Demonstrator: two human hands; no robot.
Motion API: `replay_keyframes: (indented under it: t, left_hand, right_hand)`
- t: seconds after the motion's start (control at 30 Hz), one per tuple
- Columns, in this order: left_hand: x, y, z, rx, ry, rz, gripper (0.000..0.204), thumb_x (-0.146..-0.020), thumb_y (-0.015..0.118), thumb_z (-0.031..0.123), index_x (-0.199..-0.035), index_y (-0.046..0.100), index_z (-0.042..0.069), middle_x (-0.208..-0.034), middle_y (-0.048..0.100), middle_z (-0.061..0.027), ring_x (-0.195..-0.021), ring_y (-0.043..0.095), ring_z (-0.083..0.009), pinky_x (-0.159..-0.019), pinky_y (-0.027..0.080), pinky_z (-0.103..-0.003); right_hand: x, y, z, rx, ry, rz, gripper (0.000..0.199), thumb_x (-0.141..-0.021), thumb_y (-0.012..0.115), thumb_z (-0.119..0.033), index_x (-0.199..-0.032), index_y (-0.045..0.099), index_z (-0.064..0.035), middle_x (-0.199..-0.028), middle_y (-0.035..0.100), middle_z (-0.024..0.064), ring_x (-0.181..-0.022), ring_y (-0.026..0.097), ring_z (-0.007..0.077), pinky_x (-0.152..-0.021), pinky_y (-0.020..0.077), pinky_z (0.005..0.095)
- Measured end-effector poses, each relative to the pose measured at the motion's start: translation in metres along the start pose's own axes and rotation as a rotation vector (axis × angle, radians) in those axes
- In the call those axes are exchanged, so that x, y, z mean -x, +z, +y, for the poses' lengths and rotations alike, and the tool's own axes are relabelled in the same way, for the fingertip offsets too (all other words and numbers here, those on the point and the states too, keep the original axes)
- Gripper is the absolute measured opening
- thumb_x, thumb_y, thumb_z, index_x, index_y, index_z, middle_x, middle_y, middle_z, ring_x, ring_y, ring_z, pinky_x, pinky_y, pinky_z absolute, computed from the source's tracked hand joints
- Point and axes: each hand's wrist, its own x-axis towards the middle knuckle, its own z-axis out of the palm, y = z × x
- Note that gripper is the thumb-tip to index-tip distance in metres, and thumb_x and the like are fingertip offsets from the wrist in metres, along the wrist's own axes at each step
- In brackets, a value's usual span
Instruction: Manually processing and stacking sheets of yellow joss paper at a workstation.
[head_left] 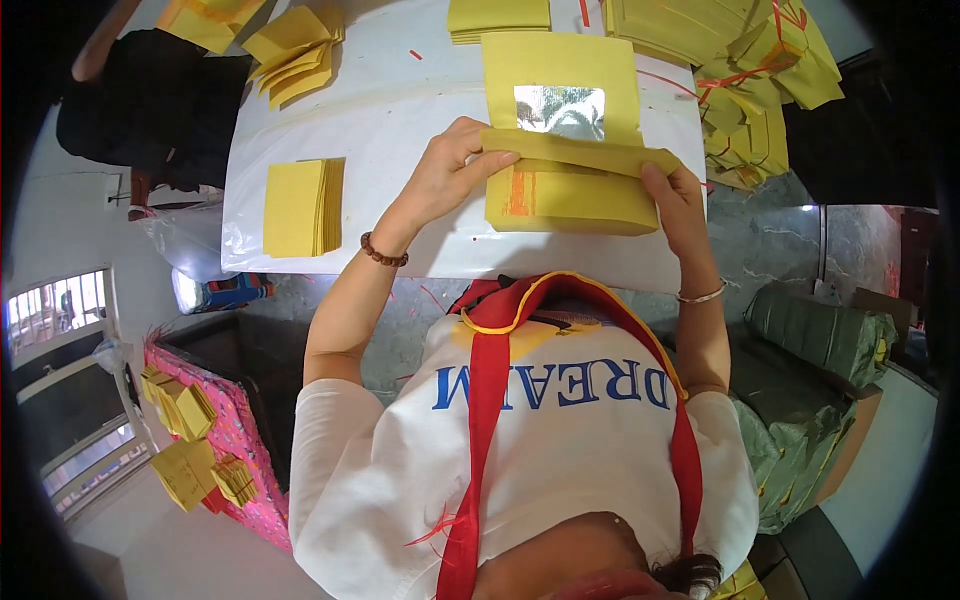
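I have a thick stack of yellow paper (570, 195) in front of me on the white table (400, 110), just past my chest. My left hand (450, 175) sits at 9 o'clock of the stack, fingers bent over the top sheet, thumb tucked under it, pinching its edge. My right hand (680, 200) is at 3 o'clock, fingers curled round the other end of the same folded sheet. I think the fold goes best if I keep both ends level and press slowly, so the edges line up and the stack does not slide. At 12 o'clock of the stack lies a yellow sheet with a shiny silver square (560, 110) on it. A smaller yellow pile (300, 205) waits well apart at 9 o'clock, and messy bundles tied with red string (750, 90) sit at 2 o'clock. I cannot see under the stack, and my fingertips hide behind the paper. The orange mark on the stack's side is too blurry to make out.
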Motion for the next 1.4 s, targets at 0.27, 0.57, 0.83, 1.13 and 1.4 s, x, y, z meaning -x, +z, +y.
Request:
replay_keyframes:
  t: [0.27, 0.57, 0.83, 1.13, 1.4]
  left_hand:
    - [-0.008, 0.005, -0.016, 0.104, 0.03, -0.004, 0.02, -0.085, 0.062, 0.018, -0.1, 0.066, 0.006, -0.095, 0.064, -0.0066, -0.09, 0.055, -0.0213, -0.081, 0.044, -0.031]
    - [-0.013, 0.005, -0.011, -0.048, 0.013, 0.051, 0.018, -0.083, 0.062, 0.017, -0.099, 0.067, 0.009, -0.094, 0.066, -0.0062, -0.087, 0.056, -0.0243, -0.083, 0.042, -0.034]
    - [-0.018, 0.005, -0.006, -0.346, 0.443, 0.233, 0.016, -0.076, 0.065, 0.014, -0.09, 0.066, 0.007, -0.097, 0.065, -0.0068, -0.082, 0.059, -0.0212, -0.07, 0.042, -0.032]
    - [-0.024, 0.004, 0.006, -0.295, 0.47, 0.223, 0.019, -0.071, 0.067, 0.013, -0.089, 0.066, 0.007, -0.098, 0.065, -0.0071, -0.083, 0.059, -0.0219, -0.068, 0.043, -0.032]
    - [-0.011, 0.011, -0.012, -0.229, 0.372, 0.112, 0.018, -0.074, 0.065, 0.015, -0.09, 0.066, 0.006, -0.099, 0.066, -0.0071, -0.088, 0.06, -0.0236, -0.073, 0.044, -0.032]
  right_hand:
    - [-0.026, -0.028, -0.02, 0.612, -0.322, -0.327, 0.041, -0.076, 0.062, -0.004, -0.117, 0.059, -0.0067, -0.126, 0.053, 0.0065, -0.121, 0.043, 0.0219, -0.1, 0.0355, 0.0316]
    - [-0.041, -0.019, -0.043, 0.915, -0.478, -0.427, 0.037, -0.072, 0.066, -0.012, -0.109, 0.063, -0.0103, -0.123, 0.056, 0.0032, -0.115, 0.046, 0.0236, -0.095, 0.0345, 0.0358]
    - [-0.043, -0.019, -0.056, 1.178, -0.69, -0.466, 0.037, -0.071, 0.064, -0.015, -0.109, 0.061, -0.0121, -0.123, 0.056, 0.0006, -0.112, 0.049, 0.0222, -0.093, 0.0346, 0.036]
    - [-0.038, -0.02, -0.066, 1.051, -0.64, -0.489, 0.031, -0.074, 0.064, -0.022, -0.104, 0.058, -0.0164, -0.123, 0.057, -0.0001, -0.11, 0.053, 0.0207, -0.091, 0.034, 0.0372]
    - [-0.04, -0.013, -0.046, 0.984, -0.514, -0.523, 0.04, -0.075, 0.064, -0.023, -0.114, 0.057, -0.0155, -0.124, 0.057, -0.0001, -0.107, 0.051, 0.0228, -0.09, 0.034, 0.035]
